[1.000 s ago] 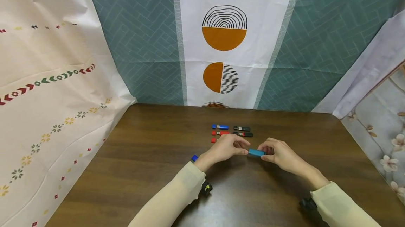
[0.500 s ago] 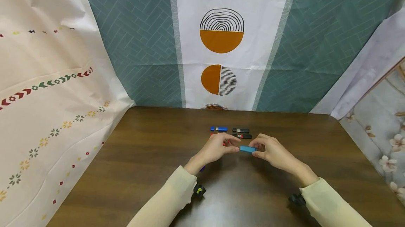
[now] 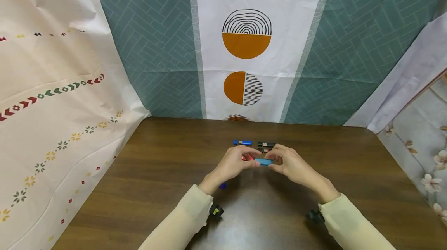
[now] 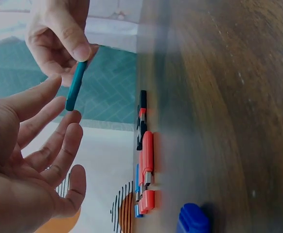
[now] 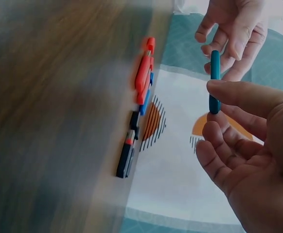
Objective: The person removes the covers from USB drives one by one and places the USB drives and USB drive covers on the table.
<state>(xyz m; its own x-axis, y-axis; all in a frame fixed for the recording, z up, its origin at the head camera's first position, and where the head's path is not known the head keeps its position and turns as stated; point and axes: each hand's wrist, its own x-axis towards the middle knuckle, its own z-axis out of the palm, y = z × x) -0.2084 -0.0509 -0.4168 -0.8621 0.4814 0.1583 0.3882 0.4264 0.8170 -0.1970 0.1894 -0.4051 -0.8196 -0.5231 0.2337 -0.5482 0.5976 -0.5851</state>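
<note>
A teal USB flash drive (image 3: 264,161) is up above the table, between both hands. My right hand (image 3: 297,169) pinches its right end between thumb and fingertips, as the right wrist view of the drive (image 5: 214,97) also shows. At the other end is my left hand (image 3: 234,162), its thumb and fingers spread around the tip (image 4: 70,106); no firm grip shows. Behind the hands lie a blue flash drive (image 3: 242,142), a black one (image 3: 267,144), a black-and-red one (image 5: 126,158) and red ones (image 5: 142,73) partly hidden by my left hand.
A blue cap-like piece (image 3: 222,185) lies on the brown wooden table (image 3: 174,164) by my left wrist, seen larger as the blue piece (image 4: 192,219) in the left wrist view. Patterned cloths (image 3: 164,68) hang behind the table and along its sides.
My right hand has carried the teal flash drive leftward, closer to my left hand. The left hand has shifted slightly left, and its fingers now surround the drive's free end.
</note>
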